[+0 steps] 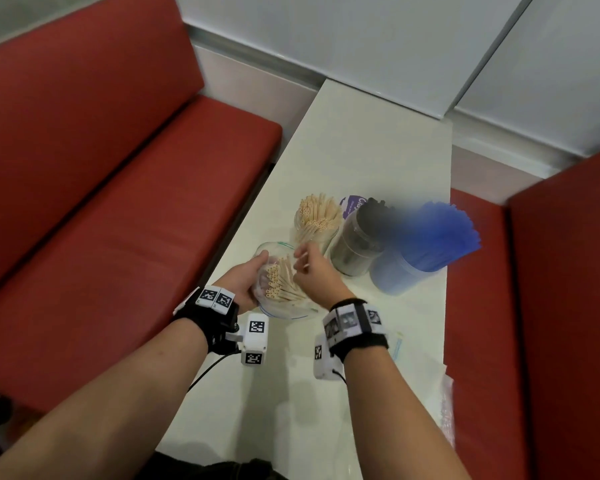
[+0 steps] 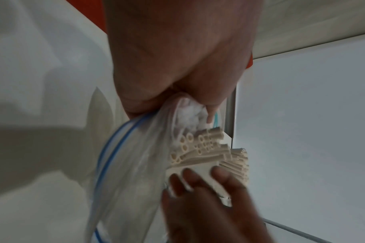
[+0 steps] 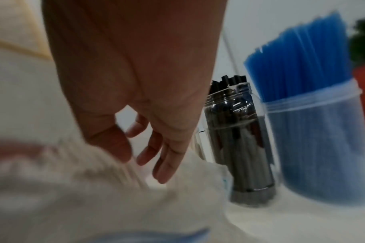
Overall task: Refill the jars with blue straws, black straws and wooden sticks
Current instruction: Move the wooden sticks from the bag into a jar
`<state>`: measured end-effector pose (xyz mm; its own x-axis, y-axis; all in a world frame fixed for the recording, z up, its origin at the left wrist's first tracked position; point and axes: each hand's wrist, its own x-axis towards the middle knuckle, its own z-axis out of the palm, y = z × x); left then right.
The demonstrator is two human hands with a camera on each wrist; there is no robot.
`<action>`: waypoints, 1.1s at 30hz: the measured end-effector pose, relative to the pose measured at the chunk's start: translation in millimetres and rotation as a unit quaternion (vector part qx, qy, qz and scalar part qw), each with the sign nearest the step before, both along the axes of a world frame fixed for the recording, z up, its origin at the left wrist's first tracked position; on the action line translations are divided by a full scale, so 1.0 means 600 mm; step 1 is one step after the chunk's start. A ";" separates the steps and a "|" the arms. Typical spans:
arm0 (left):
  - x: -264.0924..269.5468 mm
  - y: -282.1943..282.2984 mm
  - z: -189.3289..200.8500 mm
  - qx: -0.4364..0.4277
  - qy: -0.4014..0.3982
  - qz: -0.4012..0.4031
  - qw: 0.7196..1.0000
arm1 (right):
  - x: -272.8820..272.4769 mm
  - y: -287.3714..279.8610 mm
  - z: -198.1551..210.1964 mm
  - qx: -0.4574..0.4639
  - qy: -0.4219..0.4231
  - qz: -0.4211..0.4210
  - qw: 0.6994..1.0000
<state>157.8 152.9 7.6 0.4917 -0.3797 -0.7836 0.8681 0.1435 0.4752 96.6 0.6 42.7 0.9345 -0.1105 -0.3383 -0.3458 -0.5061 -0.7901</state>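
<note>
A white tabletop (image 1: 361, 150) stands between two red benches — one (image 1: 101, 168) at left, another (image 1: 551, 306) at right. Behind runs a pale wall (image 1: 361, 36). A purple-labelled lid (image 1: 350, 206) lies behind the jars.

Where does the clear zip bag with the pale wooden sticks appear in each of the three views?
Head: zip bag at lower centre on the white table, left hand gripping its mouth.
Left wrist: bag fills the centre, sticks poking out.
Right wrist: only a blurred pale mass at lower left, probably the bag.
Shared landmark: right hand.
</note>
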 end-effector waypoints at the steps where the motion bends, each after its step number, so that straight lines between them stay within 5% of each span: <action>1: -0.005 -0.002 0.004 -0.014 0.001 -0.002 1.000 | -0.013 0.007 -0.016 -0.018 0.032 0.023 0.999; 9: -0.038 -0.006 0.015 -0.002 -0.054 -0.022 0.998 | -0.072 0.033 -0.091 -0.056 -0.018 -0.047 0.997; 25: -0.021 -0.007 0.026 0.000 -0.049 -0.035 0.998 | -0.066 -0.008 -0.045 -0.003 -0.118 -0.147 0.982; 33: -0.015 -0.014 0.015 -0.021 -0.031 -0.038 0.999 | -0.073 0.025 -0.078 -0.051 -0.008 -0.002 0.999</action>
